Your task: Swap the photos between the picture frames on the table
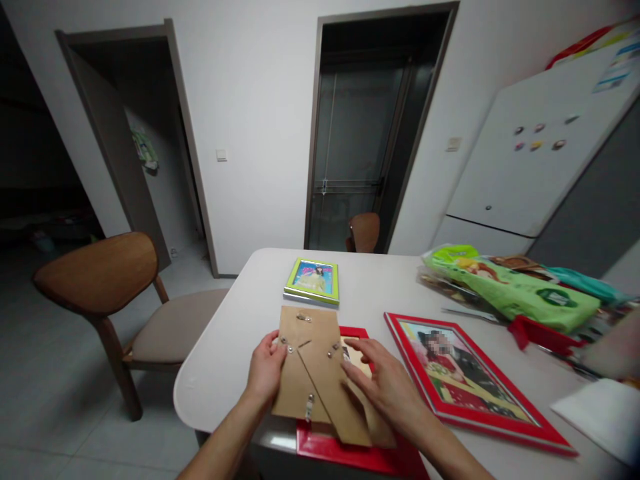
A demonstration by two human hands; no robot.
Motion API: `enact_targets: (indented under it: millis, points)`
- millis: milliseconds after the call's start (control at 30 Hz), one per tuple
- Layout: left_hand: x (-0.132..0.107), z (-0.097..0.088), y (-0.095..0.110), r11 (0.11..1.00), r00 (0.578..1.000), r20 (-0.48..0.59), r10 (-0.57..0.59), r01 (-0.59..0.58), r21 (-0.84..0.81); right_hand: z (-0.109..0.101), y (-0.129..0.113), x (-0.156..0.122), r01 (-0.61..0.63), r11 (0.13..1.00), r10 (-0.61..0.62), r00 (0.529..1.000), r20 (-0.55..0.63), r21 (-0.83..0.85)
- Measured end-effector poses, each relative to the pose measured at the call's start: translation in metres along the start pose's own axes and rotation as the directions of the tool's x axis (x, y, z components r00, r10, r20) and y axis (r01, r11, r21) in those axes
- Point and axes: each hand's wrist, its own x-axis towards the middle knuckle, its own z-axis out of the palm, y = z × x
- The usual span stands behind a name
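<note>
Left hand (265, 369): curled on the left edge of the backing (313, 363), light grip by the look of it, no hard clench.

Right hand (377, 380): open, fingers spread, tips resting on the right half of the board, nothing really grasped.

Backing: brown card with a diagonal split, lying over the red frame (325, 448) at the near end of the table (215, 360).

Clips: small metal clips (310, 403) dotted around the card, some bent up, hard to tell how tight.

Pale sheet: a pale sheet (361, 360) peeking out by the right fingers, mostly hidden.

Nearby: big red frame (480, 380) just right, green frame (313, 281) far, green bag (510, 290) far right.

Risk, slide: only one loose grip on the card, so a bump could shift it off the frame.

Risk, drop: frame right at the table edge, so a nudge toward the near side could tip it off.

Risk, snag: raised clips possibly catching skin or scratching the sheet.
</note>
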Motion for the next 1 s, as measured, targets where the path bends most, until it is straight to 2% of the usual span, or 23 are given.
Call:
enact_targets:
  millis: [133, 233, 367, 433, 467, 500, 567, 633, 667, 700, 767, 833, 867, 933, 1000]
  points:
    - [0.009, -0.047, -0.008, 0.997, 0.993, -0.085, -0.081, 0.082, 0.014, 0.009, 0.04, -0.003, -0.174, 0.969, 0.175, 0.984, -0.006, -0.175]
    - [0.014, -0.072, -0.015, 0.989, 0.988, -0.109, -0.106, 0.116, 0.087, 0.018, 0.058, -0.005, -0.232, 0.943, 0.247, 0.968, 0.037, -0.237]
    - [0.018, -0.09, -0.016, 0.96, 0.987, -0.139, -0.077, 0.111, 0.257, 0.02, 0.06, -0.001, -0.268, 0.948, 0.277, 0.961, 0.027, -0.17]
    - [0.019, -0.091, -0.011, 0.933, 0.984, -0.18, -0.012, 0.075, 0.351, 0.015, 0.055, 0.001, -0.365, 0.93, 0.366, 0.93, 0.031, -0.032]
    - [0.018, -0.088, -0.007, 0.919, 0.98, -0.196, 0.034, 0.047, 0.392, 0.012, 0.052, 0.001, -0.433, 0.895, 0.428, 0.901, 0.067, 0.103]
    - [0.015, -0.082, -0.002, 0.904, 0.976, -0.203, 0.082, 0.012, 0.427, 0.009, 0.048, 0.001, -0.5, 0.821, 0.482, 0.866, 0.135, 0.276]
    - [0.005, -0.059, 0.008, 0.88, 0.97, -0.176, 0.169, -0.068, 0.47, 0.002, 0.039, 0.0, -0.581, 0.543, 0.502, 0.804, 0.32, 0.607]
    - [-0.009, -0.022, 0.018, 0.864, 0.972, -0.094, 0.214, -0.144, 0.483, -0.003, 0.03, -0.002, -0.572, 0.257, 0.443, 0.786, 0.432, 0.779]
    - [-0.017, 0.0, 0.022, 0.858, 0.973, -0.037, 0.227, -0.182, 0.48, -0.005, 0.026, -0.002, -0.556, 0.172, 0.423, 0.787, 0.449, 0.813]
    - [-0.025, 0.022, 0.026, 0.852, 0.972, 0.084, 0.219, -0.232, 0.47, -0.007, 0.022, -0.003, -0.539, 0.127, 0.413, 0.792, 0.45, 0.832]
    - [-0.037, 0.062, 0.032, 0.86, 0.958, 0.222, 0.18, -0.263, 0.438, -0.01, 0.015, -0.002, -0.511, 0.128, 0.395, 0.813, 0.429, 0.85]
    - [-0.042, 0.089, 0.037, 0.852, 0.947, 0.285, 0.145, -0.266, 0.451, -0.011, 0.013, 0.0, -0.481, 0.204, 0.375, 0.843, 0.386, 0.852]
    - [-0.042, 0.097, 0.04, 0.848, 0.945, 0.299, 0.133, -0.264, 0.459, -0.011, 0.013, 0.001, -0.466, 0.257, 0.368, 0.857, 0.36, 0.847]
    - [-0.039, 0.099, 0.047, 0.848, 0.945, 0.297, 0.138, -0.267, 0.457, -0.009, 0.018, 0.002, -0.442, 0.385, 0.372, 0.878, 0.302, 0.811]
    - [-0.033, 0.087, 0.054, 0.87, 0.954, 0.248, 0.17, -0.263, 0.418, -0.005, 0.028, 0.004, -0.439, 0.536, 0.402, 0.884, 0.239, 0.721]
